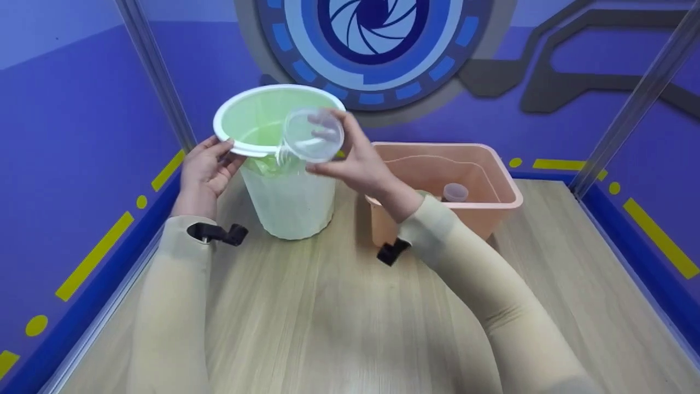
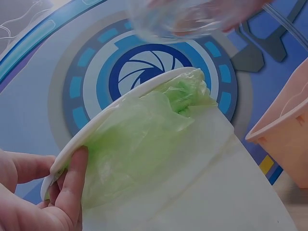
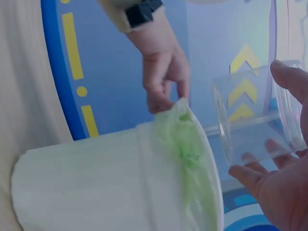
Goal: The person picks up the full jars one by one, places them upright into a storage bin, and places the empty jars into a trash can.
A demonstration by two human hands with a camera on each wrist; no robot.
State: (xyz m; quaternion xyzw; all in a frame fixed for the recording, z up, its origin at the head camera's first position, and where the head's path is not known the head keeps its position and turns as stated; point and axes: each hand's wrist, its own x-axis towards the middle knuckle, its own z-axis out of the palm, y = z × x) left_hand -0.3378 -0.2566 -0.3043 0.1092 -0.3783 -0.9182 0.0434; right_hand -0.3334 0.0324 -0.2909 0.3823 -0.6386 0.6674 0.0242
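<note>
A white trash bin point(image 1: 290, 202) stands at the left of the table, lined with a green plastic bag point(image 2: 139, 144) folded over its rim. My left hand point(image 1: 205, 169) pinches that rim on its near left side, thumb above and fingers beneath. Over the bin's right edge, my right hand point(image 1: 355, 153) grips a clear plastic cup point(image 1: 313, 135) between thumb and fingers. The cup is tipped sideways, its round end toward the head camera. In the right wrist view the cup point(image 3: 255, 115) looks see-through, with nothing visible inside.
Right of the bin sits a pink plastic tub point(image 1: 503, 180). Inside it lies a small clear container point(image 1: 455, 192), with other contents partly hidden by my right arm. Blue printed walls point(image 1: 82, 137) enclose the wooden table point(image 1: 339, 317) at the back and sides.
</note>
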